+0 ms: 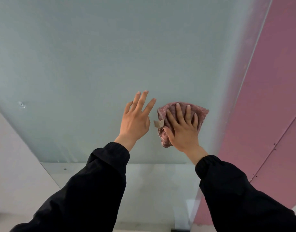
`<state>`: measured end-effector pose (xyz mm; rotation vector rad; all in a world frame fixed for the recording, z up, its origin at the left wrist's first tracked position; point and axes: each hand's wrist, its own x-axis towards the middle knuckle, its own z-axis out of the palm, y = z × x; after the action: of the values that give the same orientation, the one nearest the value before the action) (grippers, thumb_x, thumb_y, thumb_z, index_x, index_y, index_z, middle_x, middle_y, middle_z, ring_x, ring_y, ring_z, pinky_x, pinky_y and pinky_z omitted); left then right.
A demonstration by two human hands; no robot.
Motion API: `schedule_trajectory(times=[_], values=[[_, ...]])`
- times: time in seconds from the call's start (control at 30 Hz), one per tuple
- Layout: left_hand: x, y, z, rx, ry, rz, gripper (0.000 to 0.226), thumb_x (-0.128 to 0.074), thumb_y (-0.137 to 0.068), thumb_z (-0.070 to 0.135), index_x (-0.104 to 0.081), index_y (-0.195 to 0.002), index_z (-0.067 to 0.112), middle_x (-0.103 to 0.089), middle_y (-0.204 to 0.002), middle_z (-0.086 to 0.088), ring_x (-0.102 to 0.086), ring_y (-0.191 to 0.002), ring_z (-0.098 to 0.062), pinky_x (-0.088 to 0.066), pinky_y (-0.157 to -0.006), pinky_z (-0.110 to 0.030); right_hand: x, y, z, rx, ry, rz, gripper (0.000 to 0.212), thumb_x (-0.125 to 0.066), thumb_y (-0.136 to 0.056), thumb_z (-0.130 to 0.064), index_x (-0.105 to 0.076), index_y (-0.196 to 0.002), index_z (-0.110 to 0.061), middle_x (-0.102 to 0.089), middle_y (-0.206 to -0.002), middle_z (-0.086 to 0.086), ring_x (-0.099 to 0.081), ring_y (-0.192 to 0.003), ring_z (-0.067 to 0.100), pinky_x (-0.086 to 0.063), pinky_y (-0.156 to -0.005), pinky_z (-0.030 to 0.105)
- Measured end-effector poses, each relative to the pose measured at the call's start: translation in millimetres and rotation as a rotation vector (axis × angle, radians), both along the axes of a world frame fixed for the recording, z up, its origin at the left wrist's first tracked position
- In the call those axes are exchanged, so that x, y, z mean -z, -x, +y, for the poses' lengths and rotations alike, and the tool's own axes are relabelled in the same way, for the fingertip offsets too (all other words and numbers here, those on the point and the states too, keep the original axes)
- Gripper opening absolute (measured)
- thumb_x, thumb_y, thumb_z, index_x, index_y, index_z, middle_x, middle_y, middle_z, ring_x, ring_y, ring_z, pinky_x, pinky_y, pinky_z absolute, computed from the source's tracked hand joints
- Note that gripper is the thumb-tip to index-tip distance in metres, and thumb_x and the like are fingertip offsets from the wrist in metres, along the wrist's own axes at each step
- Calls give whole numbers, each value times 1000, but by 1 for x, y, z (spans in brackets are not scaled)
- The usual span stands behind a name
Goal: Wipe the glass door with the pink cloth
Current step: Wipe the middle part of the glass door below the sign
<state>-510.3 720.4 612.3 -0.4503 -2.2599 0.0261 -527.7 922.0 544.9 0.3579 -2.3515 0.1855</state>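
Observation:
A frosted pale blue-grey glass door (97, 61) fills most of the view. My right hand (183, 128) lies flat with spread fingers on a bunched pink cloth (201, 113), pressing it against the glass right of centre. A small beige tag (159, 123) sticks out at the cloth's left side. My left hand (135, 118) is just left of the cloth, fingers apart and holding nothing, at or close to the glass. Both arms wear black sleeves.
A pink panelled wall (267, 104) runs along the door's right edge. A clear lower strip of glass (154, 178) sits below the frosted part. A small round fitting (22, 104) marks the glass at far left. A pale wall (12, 158) borders the left.

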Motion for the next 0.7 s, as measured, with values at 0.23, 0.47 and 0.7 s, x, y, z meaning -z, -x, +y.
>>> schedule_trajectory(times=[0.23, 0.47, 0.7], values=[[13, -20, 41, 203, -270, 147, 31, -64, -73, 11, -68, -104, 13, -59, -100, -7, -56, -85, -26, -47, -68, -38, -21, -6, 41, -87, -209, 53, 66, -37, -85, -17, -36, -148, -37, -24, -159, -5, -23, -143, 31, -27, -96, 40], [25, -50, 76, 187, -280, -77, 16, -49, -82, 24, -57, -72, 15, -55, -63, 3, -53, -56, -26, -37, -47, -28, -36, -9, 46, -51, -356, 78, 66, -45, -79, -16, -43, -143, -34, -35, -154, 1, -34, -130, 34, -38, -84, 44], [34, -25, 96, -3, -633, -545, 36, -46, -89, 21, -58, -123, 14, -67, -106, -11, -60, -96, -34, -47, -73, -33, -49, -3, 67, -213, -382, 28, 78, -79, -66, -17, -50, -138, -26, -33, -150, 5, -34, -127, 33, -48, -83, 48]])
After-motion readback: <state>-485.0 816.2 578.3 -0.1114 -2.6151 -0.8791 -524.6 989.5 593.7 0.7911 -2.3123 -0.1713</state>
